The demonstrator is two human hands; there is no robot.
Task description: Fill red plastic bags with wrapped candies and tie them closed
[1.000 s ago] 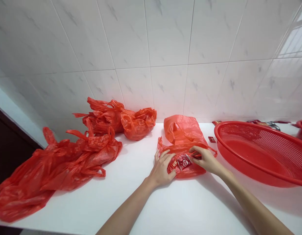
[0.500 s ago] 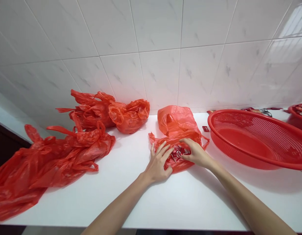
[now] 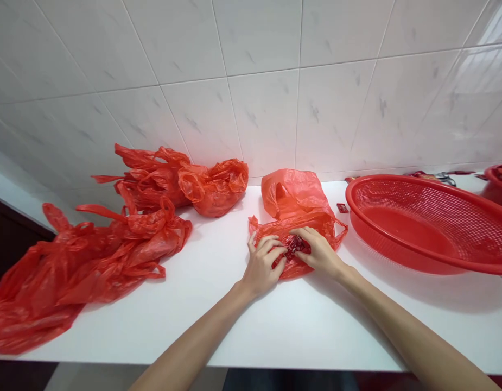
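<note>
A red plastic bag [image 3: 298, 220] lies on the white table in front of me, its upper part flopped back toward the wall. Small dark-red snack packets [image 3: 293, 245] sit at its opening, between my two hands. My left hand [image 3: 266, 264] rests on the bag's left side, fingers curled over the plastic at the packets' edge. From the other side, my right hand [image 3: 319, 251] has its thumb and fingers closed around the packets. How many packets there are is hidden by the fingers and the plastic.
An empty-looking red mesh basket [image 3: 409, 233] stands on the right. One small red packet [image 3: 342, 208] lies beside it. Several knotted red bags [image 3: 124, 255] fill the left side, and another bag [image 3: 216, 187] sits by the tiled wall. Behind the basket are more wrappers [image 3: 427, 175].
My right hand has shifted slightly left, bringing the packets closer together. The left fingers have curled in more. The view has tilted slightly.
</note>
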